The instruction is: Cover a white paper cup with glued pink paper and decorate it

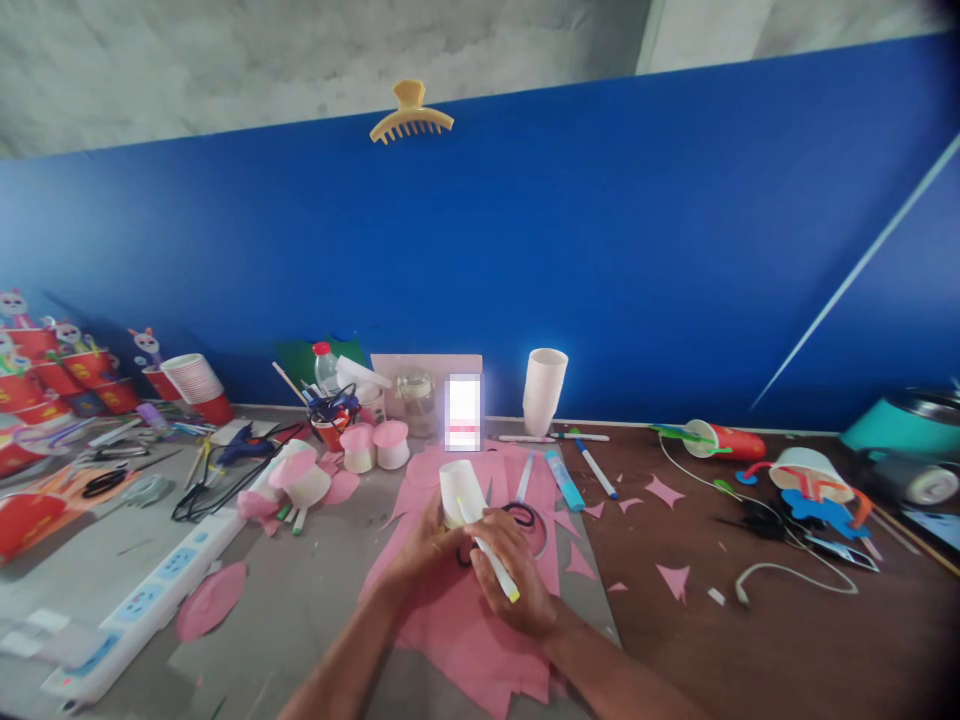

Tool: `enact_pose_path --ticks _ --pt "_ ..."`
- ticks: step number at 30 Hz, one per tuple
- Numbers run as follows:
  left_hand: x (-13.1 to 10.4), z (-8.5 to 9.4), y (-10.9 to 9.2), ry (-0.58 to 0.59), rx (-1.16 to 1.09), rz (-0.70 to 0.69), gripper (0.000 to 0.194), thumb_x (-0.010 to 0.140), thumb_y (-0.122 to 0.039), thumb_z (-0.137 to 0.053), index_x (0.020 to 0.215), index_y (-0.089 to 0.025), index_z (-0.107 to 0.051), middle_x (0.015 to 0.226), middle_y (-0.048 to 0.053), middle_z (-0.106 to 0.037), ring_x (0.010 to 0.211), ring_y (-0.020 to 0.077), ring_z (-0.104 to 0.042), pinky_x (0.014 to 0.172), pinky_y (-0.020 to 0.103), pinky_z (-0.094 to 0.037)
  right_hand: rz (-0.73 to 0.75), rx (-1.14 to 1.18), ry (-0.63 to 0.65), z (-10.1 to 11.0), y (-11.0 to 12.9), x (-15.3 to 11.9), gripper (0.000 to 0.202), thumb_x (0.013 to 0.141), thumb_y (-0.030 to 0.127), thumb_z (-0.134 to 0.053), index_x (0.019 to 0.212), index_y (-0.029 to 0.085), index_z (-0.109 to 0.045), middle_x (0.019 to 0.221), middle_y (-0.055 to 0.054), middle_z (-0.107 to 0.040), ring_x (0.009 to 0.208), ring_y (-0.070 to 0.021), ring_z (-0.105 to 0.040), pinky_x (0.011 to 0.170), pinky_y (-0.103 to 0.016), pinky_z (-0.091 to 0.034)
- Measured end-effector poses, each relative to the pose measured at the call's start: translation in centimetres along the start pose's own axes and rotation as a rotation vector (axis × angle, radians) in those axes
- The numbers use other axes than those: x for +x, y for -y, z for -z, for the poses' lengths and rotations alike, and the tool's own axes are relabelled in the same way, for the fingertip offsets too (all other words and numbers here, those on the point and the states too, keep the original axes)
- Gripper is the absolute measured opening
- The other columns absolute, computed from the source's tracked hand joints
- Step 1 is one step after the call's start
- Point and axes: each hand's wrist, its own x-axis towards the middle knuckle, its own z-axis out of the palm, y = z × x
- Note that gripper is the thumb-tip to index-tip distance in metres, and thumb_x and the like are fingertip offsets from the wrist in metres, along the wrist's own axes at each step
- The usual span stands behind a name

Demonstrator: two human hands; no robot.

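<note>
White cup [459, 488] lies tilted between the two hands, its nearer part within the grip of the left hand [426, 545] and its far end standing clear beyond the fingers. The left hand closes around the cup from the left and below; the fingers behind it are mostly hidden. The right hand [514, 575] is on the other side, closed on a white marker [496, 568] with a yellow end. That yellow end points back toward the person, while the other end reaches the near side of the cup; whether it touches the wall I cannot tell.

Both hands are above pink paper [450, 640], which lies on a grey mat [300, 630] on the brown bench [712, 660]. Black scissors handles [520, 514] show just beyond the right hand, partly covered by it. Right of them are a light blue tube [564, 480] and a blue-capped marker [597, 470], with pink scraps [673, 580] scattered on the bare wood.

Farther back, a stack of white cups [545, 390] stands upright near the blue panel [600, 240]. To the left are two small cups with pink tops [391, 445], standing side by side, and a white power strip [150, 600] lies slanting across the mat.
</note>
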Motion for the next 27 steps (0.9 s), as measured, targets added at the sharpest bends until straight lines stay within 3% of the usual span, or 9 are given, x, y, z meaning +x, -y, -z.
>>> enact_pose_path --ticks 10,18,27 --pt "0.17 0.47 0.37 -0.028 0.012 0.035 0.054 0.066 -0.04 -0.09 0.106 -0.017 -0.062 0.093 0.004 -0.067 0.083 0.0199 -0.06 0.075 0.03 -0.049 0.013 -0.008 0.019 0.09 0.13 0.35 0.036 0.091 0.011 -0.051 0.123 0.025 -0.059 0.093 -0.007 -0.07 0.089 -0.0252 -0.067 0.081 -0.043 -0.057" --pt "-0.09 -0.12 -0.23 -0.039 -0.038 0.039 0.05 0.066 -0.035 -0.09 0.104 -0.017 -0.063 0.089 0.005 -0.066 0.081 0.0195 -0.059 0.073 0.028 -0.048 0.017 0.017 0.041 0.21 0.17 0.6 0.035 0.091 0.011 -0.052 0.121 0.025 -0.062 0.091 -0.005 -0.068 0.083 -0.0225 -0.065 0.077 -0.04 -0.057" --pt "0.24 0.43 0.47 -0.047 0.012 0.033 0.053 0.065 -0.038 -0.091 0.105 -0.016 -0.064 0.093 0.008 -0.07 0.083 0.0223 -0.062 0.071 0.028 -0.049 -0.022 0.053 -0.012 0.06 -0.2 -0.3 0.04 0.09 0.009 -0.051 0.124 0.026 -0.062 0.1 -0.008 -0.07 0.105 -0.0258 -0.068 0.092 -0.043 -0.059"
